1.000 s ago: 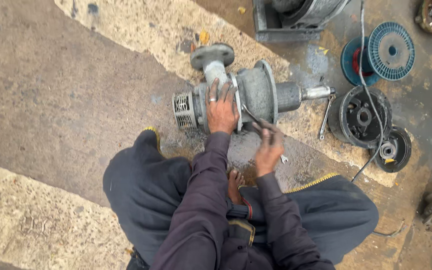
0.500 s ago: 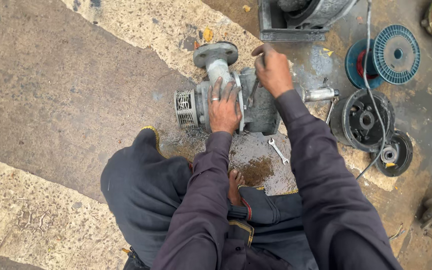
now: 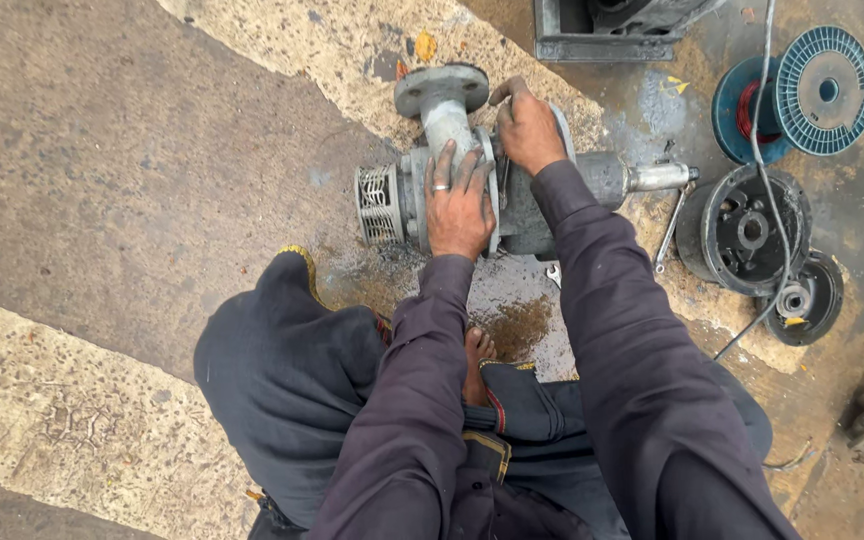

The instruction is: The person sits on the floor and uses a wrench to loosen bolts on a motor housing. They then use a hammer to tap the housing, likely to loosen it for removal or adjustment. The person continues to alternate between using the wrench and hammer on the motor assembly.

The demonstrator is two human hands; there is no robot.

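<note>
A grey metal pump (image 3: 422,190) lies on its side on the stained floor, with a round flange (image 3: 441,88) at its far end, a mesh strainer (image 3: 377,205) on its left and a shaft (image 3: 657,177) sticking out to the right. My left hand (image 3: 459,200) lies flat over the pump body, fingers spread, a ring on one finger. My right hand (image 3: 527,128) is curled over the top rim of the casing, just right of the flange pipe. I cannot see anything held in it.
A spanner (image 3: 669,232) lies by the shaft and another (image 3: 553,274) peeks out beside my right sleeve. Black round metal parts (image 3: 742,235) and blue wire spools (image 3: 822,90) sit at the right. A dark metal housing (image 3: 612,25) stands behind. My knees and a bare foot (image 3: 476,362) are below.
My right hand left the spanner near my knee, reached over the pump and now grips the casing rim. The left hand stayed on the pump body.
</note>
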